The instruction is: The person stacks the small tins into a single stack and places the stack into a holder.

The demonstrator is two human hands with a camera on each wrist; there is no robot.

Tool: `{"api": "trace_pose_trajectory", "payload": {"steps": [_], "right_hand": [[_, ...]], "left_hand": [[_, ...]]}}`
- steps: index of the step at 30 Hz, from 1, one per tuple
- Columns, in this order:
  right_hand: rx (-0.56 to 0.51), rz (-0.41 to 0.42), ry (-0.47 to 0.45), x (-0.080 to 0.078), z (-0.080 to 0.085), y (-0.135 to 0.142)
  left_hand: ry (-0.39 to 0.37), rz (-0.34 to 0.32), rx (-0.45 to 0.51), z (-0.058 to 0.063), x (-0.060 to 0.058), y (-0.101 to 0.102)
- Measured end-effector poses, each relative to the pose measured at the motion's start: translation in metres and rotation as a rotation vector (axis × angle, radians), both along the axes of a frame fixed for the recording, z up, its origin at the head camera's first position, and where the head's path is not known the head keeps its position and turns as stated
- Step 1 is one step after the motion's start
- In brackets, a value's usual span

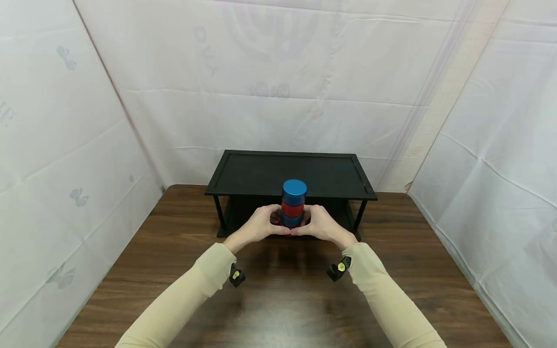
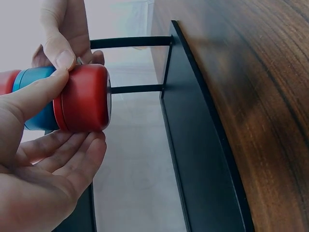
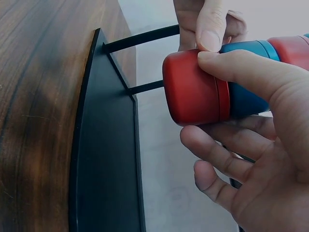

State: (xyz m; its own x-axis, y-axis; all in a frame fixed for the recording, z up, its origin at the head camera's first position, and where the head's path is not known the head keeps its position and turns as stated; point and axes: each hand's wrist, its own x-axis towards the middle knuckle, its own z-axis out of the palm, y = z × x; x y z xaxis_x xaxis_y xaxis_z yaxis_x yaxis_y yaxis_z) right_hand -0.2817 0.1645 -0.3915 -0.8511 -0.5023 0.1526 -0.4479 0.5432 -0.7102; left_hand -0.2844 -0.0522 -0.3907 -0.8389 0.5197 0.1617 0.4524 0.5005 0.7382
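Both hands hold a stack of several small round tins in alternating blue and red, raised off the table in front of the black shelf. A blue tin (image 1: 294,191) tops the stack, with a red tin (image 1: 292,209) and another blue tin (image 1: 290,221) below it. The lowest red tin (image 2: 86,99) is mostly hidden in the head view. My left hand (image 1: 261,223) grips the lower stack from the left, thumb in front and fingers around the far side. From the right, my right hand (image 1: 321,224) grips it likewise. The thumb tips meet at the front.
A black two-tier shelf (image 1: 256,169) stands at the back of the brown wooden table (image 1: 278,299). Its lower board (image 3: 108,159) lies near the tabletop, joined by thin posts. White cloth walls (image 1: 261,116) enclose the back and sides.
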Motion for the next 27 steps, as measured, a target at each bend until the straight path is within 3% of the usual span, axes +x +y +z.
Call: {"api": "trace_pose_trajectory", "payload": {"steps": [27], "right_hand": [[0.029, -0.001, -0.015, -0.008, 0.036, 0.004]], "left_hand": [[0.015, -0.021, -0.027, 0.032, -0.009, 0.001]]}}
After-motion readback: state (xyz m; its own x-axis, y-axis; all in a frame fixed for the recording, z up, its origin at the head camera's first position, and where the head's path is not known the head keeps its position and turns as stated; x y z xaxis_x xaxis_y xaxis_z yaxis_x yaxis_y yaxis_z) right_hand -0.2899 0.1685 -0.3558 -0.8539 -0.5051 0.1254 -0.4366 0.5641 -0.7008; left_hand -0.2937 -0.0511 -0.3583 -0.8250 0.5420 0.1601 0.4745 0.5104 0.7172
